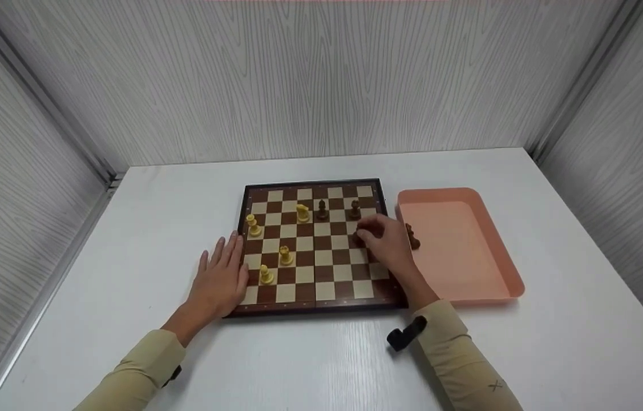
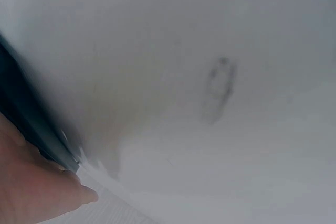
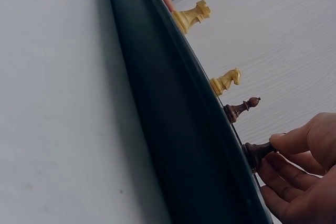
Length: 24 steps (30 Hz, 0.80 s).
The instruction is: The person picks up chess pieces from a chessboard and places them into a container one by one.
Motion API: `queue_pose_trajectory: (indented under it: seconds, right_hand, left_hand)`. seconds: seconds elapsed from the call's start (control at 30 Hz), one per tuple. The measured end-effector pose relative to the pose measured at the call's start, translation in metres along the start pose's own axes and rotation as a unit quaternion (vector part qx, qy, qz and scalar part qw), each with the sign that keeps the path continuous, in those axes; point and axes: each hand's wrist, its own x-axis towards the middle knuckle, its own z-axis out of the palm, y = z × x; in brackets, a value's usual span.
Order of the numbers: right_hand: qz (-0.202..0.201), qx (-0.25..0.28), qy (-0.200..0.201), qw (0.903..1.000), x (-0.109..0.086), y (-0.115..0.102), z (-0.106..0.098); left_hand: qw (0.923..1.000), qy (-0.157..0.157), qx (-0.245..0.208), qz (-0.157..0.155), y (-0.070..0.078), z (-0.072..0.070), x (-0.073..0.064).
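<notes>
My right hand point(image 1: 391, 242) is over the right side of the chessboard point(image 1: 324, 257), thumb and fingertips pinching a dark chess piece point(image 3: 256, 153) by its upper part. Its base is right at the board, and the fingers hide its top. Behind that hand stand a dark bishop point(image 1: 322, 210) and another dark chess piece point(image 1: 355, 209). Flat along the board's left edge lies my left hand point(image 1: 217, 284), fingers straight. Close to it are a yellow pawn point(image 1: 266, 275), a yellow rook point(image 1: 286, 256) and a taller yellow piece point(image 1: 253, 226). A yellow knight point(image 1: 303, 213) stands beside the bishop.
A pink tray point(image 1: 504, 268) sits on the white table right of the board. Partly behind my right hand, a dark chess piece point(image 1: 413, 238) lies at the tray's left side. Grey wood-patterned panels point(image 1: 321, 80) enclose the table at the back and both sides.
</notes>
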Motion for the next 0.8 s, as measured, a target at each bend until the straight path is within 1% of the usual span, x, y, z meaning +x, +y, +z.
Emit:
queue_pose_trajectory:
  seconds: [0.17, 0.3, 0.6, 0.8]
  right_hand:
    - [0.019, 0.012, 0.000, 0.9998, -0.001, -0.002, 0.000]
    - [0.021, 0.025, 0.010, 0.9994, 0.000, -0.004, -0.001]
    - [0.019, 0.045, 0.011, 0.9987, 0.000, -0.008, -0.004]
    - [0.006, 0.063, 0.010, 0.9979, -0.001, -0.012, -0.010]
  left_hand:
    - [1.0000, 0.005, -0.001, 0.002, 0.000, 0.001, -0.001]
    - [0.9999, 0.012, -0.002, 0.007, 0.000, 0.001, -0.001]
    - [0.9999, 0.011, 0.000, 0.009, 0.000, 0.000, -0.002]
    - [0.9999, 0.013, 0.002, 0.010, 0.000, 0.001, -0.001]
